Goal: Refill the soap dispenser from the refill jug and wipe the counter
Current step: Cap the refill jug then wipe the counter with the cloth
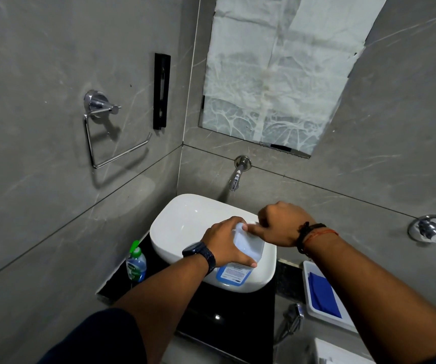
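A translucent refill jug (pixel 240 264) with a blue-bordered label is held over the front right part of the white basin (pixel 185 227). My left hand (pixel 224 243) grips the jug's side. Fingers closed, my right hand (pixel 277 224) is at the jug's top; the cap is hidden under it. At the basin's left, a small soap dispenser (pixel 135 265) with a green pump top stands on the black counter (pixel 227 311). A blue cloth (pixel 323 295) lies in a white tray (pixel 306 285) at the right.
A chrome tap (pixel 236 177) juts from the grey wall above the basin. On the left wall hang a towel ring (pixel 106 132) and a black bracket (pixel 161 90). A paper-covered mirror (pixel 277 74) is above. A chrome knob (pixel 428 228) sits far right.
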The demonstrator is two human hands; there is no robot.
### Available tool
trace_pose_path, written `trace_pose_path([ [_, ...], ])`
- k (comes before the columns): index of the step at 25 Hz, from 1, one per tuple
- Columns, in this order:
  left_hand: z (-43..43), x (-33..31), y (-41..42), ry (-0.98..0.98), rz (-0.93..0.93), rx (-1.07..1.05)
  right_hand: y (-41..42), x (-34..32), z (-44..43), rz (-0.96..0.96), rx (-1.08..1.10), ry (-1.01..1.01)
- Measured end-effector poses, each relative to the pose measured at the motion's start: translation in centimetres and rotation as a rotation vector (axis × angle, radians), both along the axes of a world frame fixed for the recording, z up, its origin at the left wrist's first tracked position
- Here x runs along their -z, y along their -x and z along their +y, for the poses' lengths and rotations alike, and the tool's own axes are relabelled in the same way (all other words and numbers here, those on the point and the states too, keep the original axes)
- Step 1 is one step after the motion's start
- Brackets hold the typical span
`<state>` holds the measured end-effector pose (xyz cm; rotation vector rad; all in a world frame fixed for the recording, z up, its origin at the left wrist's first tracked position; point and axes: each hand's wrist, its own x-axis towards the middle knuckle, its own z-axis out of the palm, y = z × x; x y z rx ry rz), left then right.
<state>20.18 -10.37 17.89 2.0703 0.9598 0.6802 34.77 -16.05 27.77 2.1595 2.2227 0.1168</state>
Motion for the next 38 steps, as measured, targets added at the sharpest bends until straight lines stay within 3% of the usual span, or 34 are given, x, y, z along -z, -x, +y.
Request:
trace_pose_path([
  [5,0.1,-0.4,0.1,0.014,-0.007,0.027,-0.1,0.2,0.2,0.059,-0.071,0.048],
  [13,0.3,-1.6,0.2,0.099,-0.071,0.079,-1.2,0.1,-0.3,0.071,-0.093,-0.036],
  [17,0.4,-2.3,0.2,0.097,-0.081,0.081,-0.9,0.0,0.4,0.072,0.005,-0.108],
  [22,0.2,-3.0,-0.1,0.058,-0.067,0.126,-1.1,0.2,0.3,-0.068,-0.126,-0.208],
  [32,0.5,-2.9,-1.2,-0.016,-0.055,-0.014,0.8,1.1,2.1,0.072,0.316,-0.340],
  [36,0.8,-2.6,-1.5,-0.026,-0.029,-0.021,0.4,2.0,2.3,0.126,0.347,-0.306],
  [38,1.1,-2.6,-1.7,-0.029,-0.030,-0.053,-0.3,2.4,1.9,0.297,0.332,-0.340],
])
